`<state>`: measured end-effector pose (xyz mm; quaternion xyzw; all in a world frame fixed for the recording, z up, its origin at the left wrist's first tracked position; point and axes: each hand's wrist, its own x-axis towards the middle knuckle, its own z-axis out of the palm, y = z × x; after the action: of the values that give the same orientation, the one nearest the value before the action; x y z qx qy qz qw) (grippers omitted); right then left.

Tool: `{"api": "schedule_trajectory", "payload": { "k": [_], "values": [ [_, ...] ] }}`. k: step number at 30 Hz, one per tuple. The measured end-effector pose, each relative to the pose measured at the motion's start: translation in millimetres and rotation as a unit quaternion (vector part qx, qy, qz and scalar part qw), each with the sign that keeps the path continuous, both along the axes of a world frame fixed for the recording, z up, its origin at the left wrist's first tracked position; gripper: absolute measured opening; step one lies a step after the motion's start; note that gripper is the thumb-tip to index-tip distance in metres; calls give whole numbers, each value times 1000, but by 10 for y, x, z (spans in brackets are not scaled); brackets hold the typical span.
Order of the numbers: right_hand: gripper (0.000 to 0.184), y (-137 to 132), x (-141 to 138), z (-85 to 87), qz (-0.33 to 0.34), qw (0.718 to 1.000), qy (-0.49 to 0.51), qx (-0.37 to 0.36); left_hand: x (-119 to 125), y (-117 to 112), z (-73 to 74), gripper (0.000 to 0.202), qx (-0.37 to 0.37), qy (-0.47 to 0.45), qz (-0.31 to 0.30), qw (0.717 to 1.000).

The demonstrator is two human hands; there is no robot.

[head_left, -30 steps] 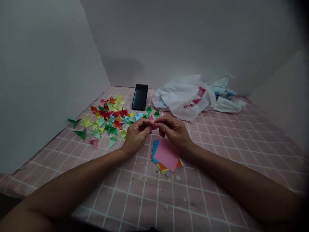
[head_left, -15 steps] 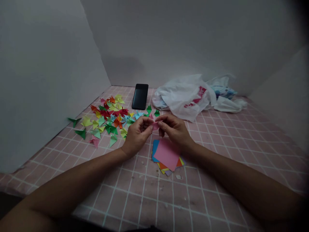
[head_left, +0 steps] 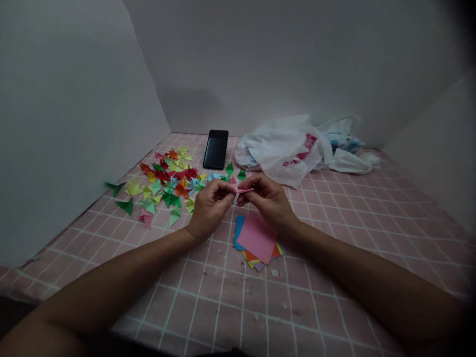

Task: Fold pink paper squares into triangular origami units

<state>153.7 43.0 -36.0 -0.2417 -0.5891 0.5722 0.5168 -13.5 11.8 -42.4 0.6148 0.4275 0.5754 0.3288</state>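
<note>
We hold a narrow folded pink paper (head_left: 244,190), long axis running left to right, its ends pinched between the fingers of our left hand (head_left: 208,207) and right hand (head_left: 273,204), beyond the stacked square papers (head_left: 256,239).

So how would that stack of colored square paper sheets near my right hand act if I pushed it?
The stack of colored square paper sheets would probably spread, since its sheets lie at different angles. Lying flat on the pink, white-gridded tablecloth, it seems unlikely to tip. The sheets look thin, so corners may bend.
</note>
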Motion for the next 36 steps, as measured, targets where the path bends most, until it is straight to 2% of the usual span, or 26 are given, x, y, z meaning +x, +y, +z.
{"api": "schedule_trajectory", "payload": {
  "k": [5,10,12,15,20,23,29,32,36],
  "values": [
    [11,2,7,-11,-16,1000,14,-11,-13,9,6,7,72,36,10,997],
    [9,17,12,-33,-4,998,26,-62,-2,7,23,8,72,38,4,997],
    [9,26,15,-27,-4,997,40,-71,10,-9,39,10,40,14,-25,999],
    [10,47,26,-24,-1,996,49,-81,32,-40,67,19,-51,-51,-73,995],
    [11,74,45,-61,32,996,19,-84,59,-37,66,28,-158,-149,-92,972],
    [12,65,48,-68,39,995,24,-89,63,-13,51,30,-170,-174,-97,965],
    [27,31,49,-39,71,990,27,-122,51,11,62,32,-151,-202,-58,966],
    [31,44,43,-53,78,991,22,-111,55,12,65,35,-179,-230,-68,954],
    [27,62,42,-70,77,992,2,-102,75,9,80,38,-224,-277,-96,929]
  ]
}}
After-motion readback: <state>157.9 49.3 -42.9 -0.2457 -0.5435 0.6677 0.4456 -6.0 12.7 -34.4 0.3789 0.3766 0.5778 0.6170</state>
